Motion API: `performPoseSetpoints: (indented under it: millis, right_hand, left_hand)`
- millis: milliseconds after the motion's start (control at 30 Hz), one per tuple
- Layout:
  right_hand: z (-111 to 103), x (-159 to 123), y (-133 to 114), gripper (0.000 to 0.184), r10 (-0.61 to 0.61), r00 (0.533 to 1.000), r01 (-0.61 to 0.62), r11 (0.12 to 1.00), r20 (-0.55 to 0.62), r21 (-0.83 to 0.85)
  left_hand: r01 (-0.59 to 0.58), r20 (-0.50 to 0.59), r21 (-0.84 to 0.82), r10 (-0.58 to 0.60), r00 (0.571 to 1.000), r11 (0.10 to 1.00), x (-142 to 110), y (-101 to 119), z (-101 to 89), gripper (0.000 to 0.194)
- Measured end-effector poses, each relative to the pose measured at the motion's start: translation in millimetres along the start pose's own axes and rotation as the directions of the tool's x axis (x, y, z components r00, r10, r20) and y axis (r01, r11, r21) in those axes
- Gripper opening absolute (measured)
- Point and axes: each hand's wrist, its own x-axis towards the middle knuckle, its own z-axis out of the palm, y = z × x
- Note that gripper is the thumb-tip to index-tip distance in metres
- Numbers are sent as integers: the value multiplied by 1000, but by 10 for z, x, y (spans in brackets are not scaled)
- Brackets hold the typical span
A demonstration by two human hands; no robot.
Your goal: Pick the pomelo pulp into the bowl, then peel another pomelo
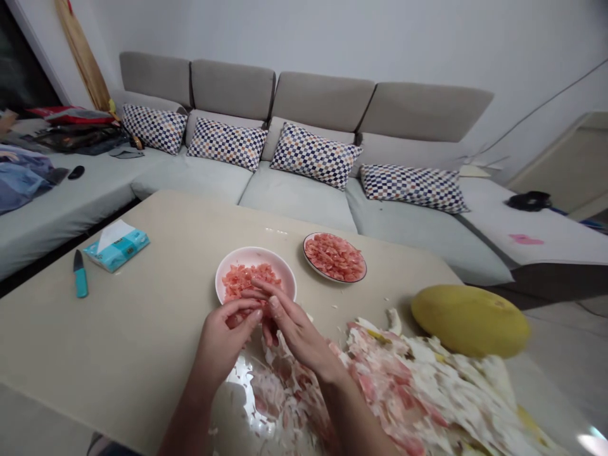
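My left hand is closed, thumb and fingers pinched together at the near rim of a white bowl. Whatever it grips is hidden between the hands. My right hand meets it, with upper fingers stretched out over the bowl and lower fingers partly out of sight. Pink pomelo pulp in small pieces lies in the bowl. Behind it to the right, a dark-rimmed plate carries a heap of pink pomelo flesh. Torn membranes and white peel cover the table under and beside my right forearm.
A whole yellow pomelo lies at the table's right end. To the left are a blue tissue pack and a teal-handled knife. Beyond the table runs a grey sofa with several checked cushions.
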Motion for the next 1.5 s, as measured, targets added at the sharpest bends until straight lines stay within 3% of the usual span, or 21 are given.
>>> performPoseSetpoints:
  millis: [167, 367, 467, 633, 767, 900, 1067, 1167, 1333, 1500]
  right_hand:
    - [-89, 1, 8, 42, 2, 998, -6, 998, -70, -55]
    - [-67, 45, 38, 32, -18, 984, 28, 998, -177, 53]
    - [-75, 50, 35, 29, -64, 980, 64, 998, -186, -6]
    - [-85, 37, 5, 22, -144, 985, 128, 979, -94, -158]
    - [-68, 57, 26, 20, -108, 990, 102, 992, -90, -74]
    - [-78, 101, 70, 21, -51, 990, 51, 999, -128, 1]
    - [-125, 151, 114, 25, -44, 985, 34, 998, -169, -59]
    - [-144, 181, 158, 26, -65, 984, 53, 996, -167, -75]
    - [-156, 220, 248, 32, 36, 992, -18, 989, -121, 145]
    - [-162, 216, 225, 34, 52, 991, -33, 987, -120, 158]
  left_hand:
    - [18, -98, -71, -25, 995, 997, 2, 25, -36, 35]
    - [-9, -97, -98, 0, 995, 995, -14, 25, -29, 32]
    - [1, -57, -35, -3, 998, 999, -2, 36, -40, 31]
    - [-76, -75, 42, 79, 994, 996, 35, 8, -69, 32]
    - [-51, -42, 100, 56, 998, 994, 42, -8, -72, 27]
    - [-143, -43, 255, 159, 986, 956, 75, 35, -51, 23]
    - [-204, 0, 341, 217, 976, 918, 206, 70, -45, 18]
    - [-169, 19, 306, 171, 985, 937, 285, 39, -51, 19]
    - [-55, 109, 88, 45, 993, 995, 353, -40, -61, 24]
    - [-22, 136, 56, 14, 991, 998, 367, -68, -103, 26]
